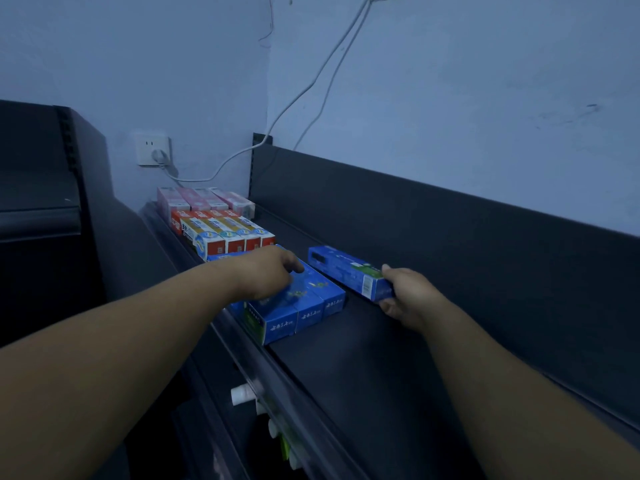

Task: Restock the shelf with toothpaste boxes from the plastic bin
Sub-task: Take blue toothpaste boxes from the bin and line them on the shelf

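A dark top shelf point(381, 348) runs along the wall. Three blue toothpaste boxes point(304, 306) lie side by side at its front edge. My left hand point(270, 275) rests flat on top of them, fingers spread. A single blue toothpaste box point(343, 268) lies at an angle just to their right, and my right hand point(405, 296) grips its near end. Further left sit a row of yellow and red boxes point(228, 237), orange boxes point(194, 216) behind them, and pink boxes point(204, 200) at the far end. The plastic bin is out of view.
The shelf's dark back panel point(450, 230) rises behind the boxes. A wall socket point(152, 150) with a plug and white cables point(311, 88) is on the wall at the left. White bottle caps point(242, 394) show on a lower shelf. A dark unit point(41, 202) stands left.
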### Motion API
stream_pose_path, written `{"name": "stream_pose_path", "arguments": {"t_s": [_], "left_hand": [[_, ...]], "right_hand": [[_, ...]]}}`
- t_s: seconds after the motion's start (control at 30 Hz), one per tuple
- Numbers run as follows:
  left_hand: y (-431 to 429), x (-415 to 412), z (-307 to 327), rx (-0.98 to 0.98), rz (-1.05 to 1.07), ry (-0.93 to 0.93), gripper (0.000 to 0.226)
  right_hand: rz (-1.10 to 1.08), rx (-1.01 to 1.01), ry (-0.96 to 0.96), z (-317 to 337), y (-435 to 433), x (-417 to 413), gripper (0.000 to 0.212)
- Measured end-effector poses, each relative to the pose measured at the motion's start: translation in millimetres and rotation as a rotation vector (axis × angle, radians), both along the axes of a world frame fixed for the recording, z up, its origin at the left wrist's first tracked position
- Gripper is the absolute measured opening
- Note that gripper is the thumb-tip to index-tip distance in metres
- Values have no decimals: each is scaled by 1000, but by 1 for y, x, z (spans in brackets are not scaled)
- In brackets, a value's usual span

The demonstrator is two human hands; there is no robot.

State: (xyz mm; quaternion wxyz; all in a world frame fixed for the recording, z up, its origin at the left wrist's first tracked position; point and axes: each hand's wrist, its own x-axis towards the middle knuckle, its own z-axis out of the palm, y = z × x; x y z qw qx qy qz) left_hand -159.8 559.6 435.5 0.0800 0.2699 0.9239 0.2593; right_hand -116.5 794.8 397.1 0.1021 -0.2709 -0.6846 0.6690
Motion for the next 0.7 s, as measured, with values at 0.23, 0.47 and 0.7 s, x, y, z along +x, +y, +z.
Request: {"name": "stream_pose_path", "arguments": {"t_s": [0.23, 0.47, 0.7], "left_hand": [[7, 1, -4, -11, -2, -24, 40], [8, 3, -5, -17, 9, -36, 40], [8, 6, -4, -16, 19, -25, 40]], "right_hand": [[38, -152, -38, 6, -2, -2, 26], [-5, 48, 13, -3, 0, -1, 27], [7, -237, -105, 0, -11, -4, 29]]}}
